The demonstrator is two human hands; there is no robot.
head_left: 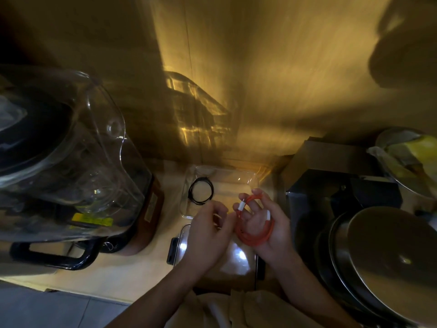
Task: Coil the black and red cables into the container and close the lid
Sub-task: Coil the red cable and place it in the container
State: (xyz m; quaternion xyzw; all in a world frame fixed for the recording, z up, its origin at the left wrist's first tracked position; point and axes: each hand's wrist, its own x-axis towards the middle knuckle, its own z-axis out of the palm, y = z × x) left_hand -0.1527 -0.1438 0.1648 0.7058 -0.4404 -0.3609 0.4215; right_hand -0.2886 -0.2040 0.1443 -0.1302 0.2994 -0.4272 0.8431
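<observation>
Right hand (262,223) holds the red cable (254,235) looped round its spread fingers, keeping the coil tidy; left hand (208,229), loosely curled, steadies it below the container (246,178), centre frame.

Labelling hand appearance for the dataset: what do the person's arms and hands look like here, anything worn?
Both forearms are bare: no sleeves, gloves or watch visible. No rings can be made out on the left hand or right hand, though the dim, blurred frame limits detail.
</observation>
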